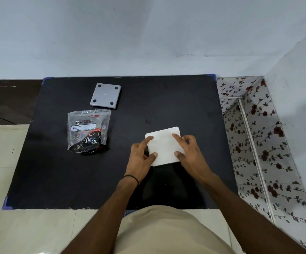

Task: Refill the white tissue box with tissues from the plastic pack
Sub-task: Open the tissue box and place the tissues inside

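Note:
A white square block (pixel 164 146) lies on the black table (pixel 166 107), right of centre. I cannot tell whether it is the tissue box or a stack of tissues. My left hand (pixel 142 154) grips its left edge, fingers on top and thumb at the near corner. My right hand (pixel 188 148) grips its right edge the same way. The plastic tissue pack (pixel 88 132), clear with black and red print, lies flat to the left, apart from both hands. A grey square panel (pixel 105 95) with several black round feet lies behind the pack.
The table's far edge meets a pale wall (pixel 148 43). A floral-patterned cabinet (pixel 255 143) stands close along the right side. Tiled floor (pixel 5 162) shows at the left and below the near edge.

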